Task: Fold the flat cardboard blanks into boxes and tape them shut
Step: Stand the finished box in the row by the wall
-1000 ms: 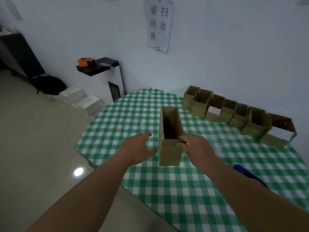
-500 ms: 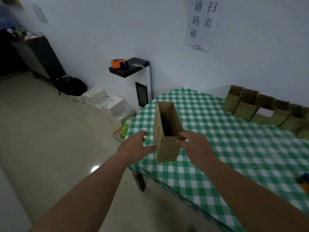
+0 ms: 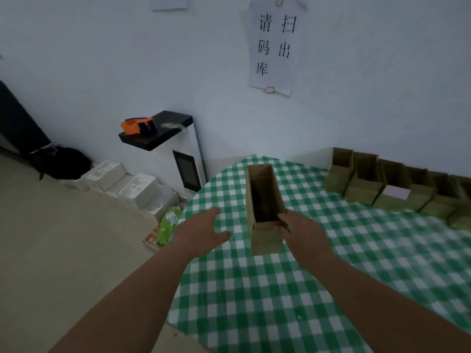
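Our right hand (image 3: 299,231) pinches the open box (image 3: 265,210)'s near rim; our relaxed left hand (image 3: 201,234), at nine o'clock, should steady it.

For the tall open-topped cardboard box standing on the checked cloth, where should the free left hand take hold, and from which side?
Probably the left long wall near the rim, coming in from the left. The cardboard box stands upright, narrow and open-topped, and the right hand already pinches its near right corner. The left hand hovers open beside it, apart from it, so a palm against that broad flat wall would steady it.
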